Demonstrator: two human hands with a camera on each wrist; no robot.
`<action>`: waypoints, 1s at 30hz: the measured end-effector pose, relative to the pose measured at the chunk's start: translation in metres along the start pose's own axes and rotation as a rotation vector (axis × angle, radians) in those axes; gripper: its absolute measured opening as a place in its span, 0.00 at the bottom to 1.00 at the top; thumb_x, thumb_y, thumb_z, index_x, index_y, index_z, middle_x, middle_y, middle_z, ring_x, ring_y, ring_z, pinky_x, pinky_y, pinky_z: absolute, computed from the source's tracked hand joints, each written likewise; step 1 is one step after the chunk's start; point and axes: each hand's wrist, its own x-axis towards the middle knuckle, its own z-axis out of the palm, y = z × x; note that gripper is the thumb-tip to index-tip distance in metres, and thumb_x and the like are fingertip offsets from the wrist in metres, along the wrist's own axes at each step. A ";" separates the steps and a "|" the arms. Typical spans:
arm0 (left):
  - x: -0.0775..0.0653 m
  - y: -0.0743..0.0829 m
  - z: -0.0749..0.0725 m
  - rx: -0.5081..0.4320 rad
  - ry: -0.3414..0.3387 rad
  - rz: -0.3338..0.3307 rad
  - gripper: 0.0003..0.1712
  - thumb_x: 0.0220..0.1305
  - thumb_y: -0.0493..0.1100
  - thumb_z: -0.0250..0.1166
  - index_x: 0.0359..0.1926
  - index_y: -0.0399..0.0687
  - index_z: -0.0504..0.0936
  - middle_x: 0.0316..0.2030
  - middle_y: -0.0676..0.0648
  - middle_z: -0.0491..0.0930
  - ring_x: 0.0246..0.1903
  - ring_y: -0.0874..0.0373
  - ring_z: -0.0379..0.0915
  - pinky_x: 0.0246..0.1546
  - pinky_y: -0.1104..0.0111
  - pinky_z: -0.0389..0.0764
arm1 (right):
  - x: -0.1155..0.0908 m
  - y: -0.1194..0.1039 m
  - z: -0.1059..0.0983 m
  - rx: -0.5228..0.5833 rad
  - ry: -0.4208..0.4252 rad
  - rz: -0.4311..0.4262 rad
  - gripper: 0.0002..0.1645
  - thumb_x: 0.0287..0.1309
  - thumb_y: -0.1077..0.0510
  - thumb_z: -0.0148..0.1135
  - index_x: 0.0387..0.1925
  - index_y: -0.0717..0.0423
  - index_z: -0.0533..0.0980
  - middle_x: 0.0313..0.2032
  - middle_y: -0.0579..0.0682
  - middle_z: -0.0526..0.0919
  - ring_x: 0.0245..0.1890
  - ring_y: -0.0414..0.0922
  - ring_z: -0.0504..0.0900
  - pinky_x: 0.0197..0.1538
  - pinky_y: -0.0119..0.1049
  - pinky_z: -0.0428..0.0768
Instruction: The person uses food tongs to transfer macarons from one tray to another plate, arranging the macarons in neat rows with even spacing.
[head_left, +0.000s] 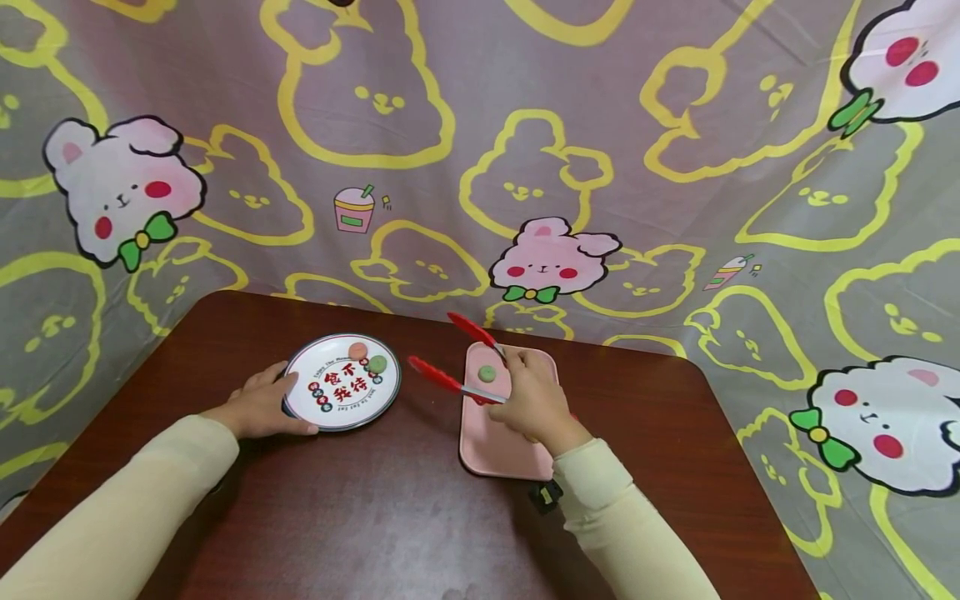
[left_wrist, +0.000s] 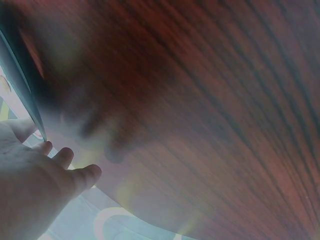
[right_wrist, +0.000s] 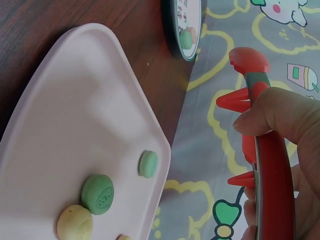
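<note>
My left hand [head_left: 262, 404] grips the left rim of a round white plate [head_left: 300, 400] with a dark blue edge and red lettering. A pink macaron [head_left: 358, 351] and a green macaron [head_left: 377, 364] lie on the plate. With my right hand [head_left: 536, 400] I hold red-and-silver tongs [right_wrist: 272, 180] above a pink tray [head_left: 480, 458]. The tongs' arms are spread, with nothing between their tips. One green macaron [right_wrist: 148, 164] sits near the tray's edge; another green one [right_wrist: 98, 194] touches a yellow one [right_wrist: 75, 223].
Plate and tray stand apart on a dark brown wooden table [head_left: 360, 508]. A grey curtain [head_left: 420, 192] with yellow outlines and rabbit faces hangs behind the table and along its sides. A small black device [head_left: 545, 496] is beside the right cuff.
</note>
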 end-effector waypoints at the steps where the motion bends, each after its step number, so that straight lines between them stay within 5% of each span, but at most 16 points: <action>1: 0.000 0.000 0.000 0.001 0.000 0.000 0.70 0.42 0.69 0.72 0.68 0.22 0.53 0.67 0.22 0.43 0.64 0.22 0.39 0.58 0.31 0.49 | 0.000 0.001 0.000 -0.003 -0.005 0.008 0.55 0.36 0.52 0.76 0.69 0.52 0.64 0.60 0.55 0.69 0.56 0.52 0.72 0.41 0.50 0.77; 11: -0.001 0.001 0.000 -0.001 0.000 0.004 0.69 0.43 0.69 0.72 0.68 0.22 0.53 0.67 0.22 0.43 0.64 0.22 0.39 0.58 0.30 0.50 | -0.003 0.010 0.002 -0.017 -0.026 0.038 0.56 0.36 0.50 0.76 0.70 0.49 0.62 0.60 0.55 0.67 0.50 0.49 0.72 0.28 0.40 0.75; 30: 0.004 -0.003 0.003 -0.014 0.005 -0.003 0.71 0.41 0.70 0.72 0.69 0.22 0.52 0.67 0.23 0.42 0.64 0.24 0.38 0.58 0.31 0.49 | -0.011 0.028 -0.001 -0.034 -0.048 0.062 0.55 0.38 0.48 0.77 0.69 0.56 0.63 0.58 0.56 0.70 0.55 0.52 0.67 0.41 0.51 0.79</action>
